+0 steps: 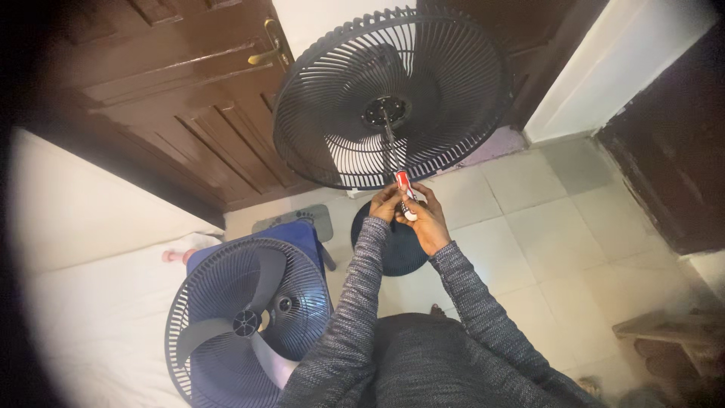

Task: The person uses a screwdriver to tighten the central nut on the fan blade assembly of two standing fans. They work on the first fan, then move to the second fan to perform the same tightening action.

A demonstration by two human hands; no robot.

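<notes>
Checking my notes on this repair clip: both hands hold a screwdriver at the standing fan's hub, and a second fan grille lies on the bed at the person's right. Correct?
Not quite. The head view shows the second fan grille at the person's left, not right. The rest stands: both hands hold the screwdriver pointed at the standing fan hub.

Black fan grille (453,91), red-white screwdriver handle (405,189)

Both my arms were stretched forward, grey knit sleeves down to the wrists. My left hand (387,204) and right hand (427,221) met, fingers curled shut, knuckles up.
</notes>
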